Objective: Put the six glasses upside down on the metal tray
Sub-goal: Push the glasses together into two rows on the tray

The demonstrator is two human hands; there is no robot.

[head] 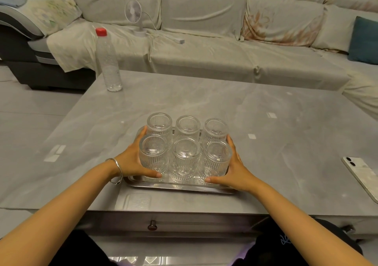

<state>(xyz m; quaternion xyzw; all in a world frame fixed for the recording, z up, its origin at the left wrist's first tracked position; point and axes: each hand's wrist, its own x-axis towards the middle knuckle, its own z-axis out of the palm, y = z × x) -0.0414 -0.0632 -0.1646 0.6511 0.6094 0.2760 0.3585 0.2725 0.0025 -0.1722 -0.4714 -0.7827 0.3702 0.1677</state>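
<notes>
Several ribbed clear glasses stand upside down in two rows of three on the metal tray (pixel 180 187), near the front middle of the grey table. My left hand (pixel 133 159) curls around the front left glass (pixel 153 155), thumb on its near side. My right hand (pixel 235 167) wraps the front right glass (pixel 217 159) the same way. The front middle glass (pixel 185 159) stands between them, untouched. Behind are the back left glass (pixel 159 125), back middle glass (pixel 187 127) and back right glass (pixel 215 130).
A clear plastic bottle (pixel 108 61) with a red cap stands at the table's far left corner. A white phone (pixel 363 175) lies at the right edge. A small fan (pixel 135 18) sits on the covered sofa behind the table.
</notes>
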